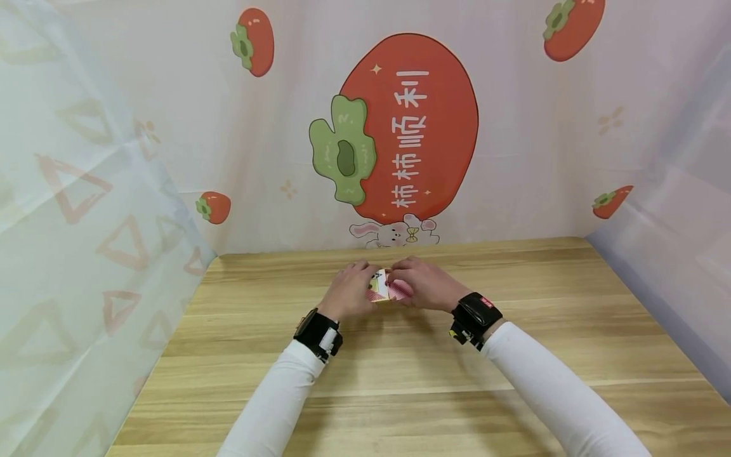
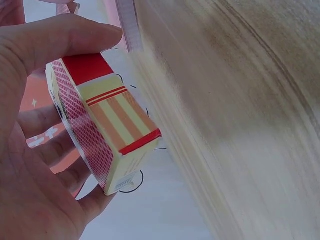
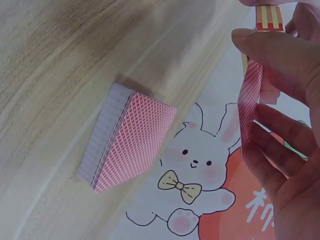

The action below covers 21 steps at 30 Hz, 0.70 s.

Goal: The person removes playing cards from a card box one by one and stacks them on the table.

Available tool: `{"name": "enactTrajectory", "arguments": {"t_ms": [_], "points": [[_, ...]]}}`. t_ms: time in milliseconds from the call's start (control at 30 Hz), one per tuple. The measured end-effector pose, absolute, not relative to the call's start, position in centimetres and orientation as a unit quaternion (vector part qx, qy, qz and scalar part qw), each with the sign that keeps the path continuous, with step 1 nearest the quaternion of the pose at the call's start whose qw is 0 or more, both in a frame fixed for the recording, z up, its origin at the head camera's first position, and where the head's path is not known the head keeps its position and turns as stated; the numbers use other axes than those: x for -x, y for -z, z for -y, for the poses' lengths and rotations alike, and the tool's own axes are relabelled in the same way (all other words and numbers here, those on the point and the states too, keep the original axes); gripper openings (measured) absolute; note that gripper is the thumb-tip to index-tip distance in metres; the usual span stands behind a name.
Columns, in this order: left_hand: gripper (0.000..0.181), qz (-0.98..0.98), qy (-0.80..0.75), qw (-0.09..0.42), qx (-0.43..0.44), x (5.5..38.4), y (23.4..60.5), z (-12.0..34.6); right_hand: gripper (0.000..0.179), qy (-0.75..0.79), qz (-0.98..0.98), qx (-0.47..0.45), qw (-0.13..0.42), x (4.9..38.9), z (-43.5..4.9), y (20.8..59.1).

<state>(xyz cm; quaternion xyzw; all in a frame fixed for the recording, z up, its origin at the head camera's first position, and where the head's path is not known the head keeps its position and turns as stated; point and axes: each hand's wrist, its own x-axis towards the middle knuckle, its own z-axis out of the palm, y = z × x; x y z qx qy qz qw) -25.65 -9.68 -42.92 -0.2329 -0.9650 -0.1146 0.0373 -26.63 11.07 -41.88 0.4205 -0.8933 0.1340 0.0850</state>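
Observation:
My left hand holds a card box, with the thumb on its red upper part and the fingers behind it. The box has a red patterned face and a cream end with orange stripes. Close beside it, my right hand pinches a red-patterned playing card, which looks slightly bent; whether it is one card or a few I cannot tell. A deck of red-backed cards sits on the table near the right hand in the right wrist view. The box's opening is hidden from me.
Both hands are over the far part of the wooden table. Behind its back edge hangs a white curtain printed with persimmons and a rabbit. Another curtain borders the left side.

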Motion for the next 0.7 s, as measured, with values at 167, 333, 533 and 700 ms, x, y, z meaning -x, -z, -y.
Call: {"name": "enactTrajectory", "arguments": {"t_ms": [167,333,533,700], "points": [[0.075,0.965,0.114,0.035,0.234,25.7,42.8,9.7,0.046,-0.120,0.893,-0.425,0.087,26.8,-11.1,41.9],[0.074,0.965,0.115,0.034,0.233,25.7,42.8,10.1,0.045,-0.108,0.897,-0.422,0.082,26.8,-11.9,41.9],[0.074,0.967,0.115,0.044,0.223,25.8,43.1,10.8,0.044,-0.118,0.911,-0.391,0.060,26.8,-13.5,41.9],[0.075,0.969,0.120,0.049,0.212,26.0,43.6,11.3,0.046,-0.128,0.919,-0.368,0.061,26.9,-14.7,42.2]]}}
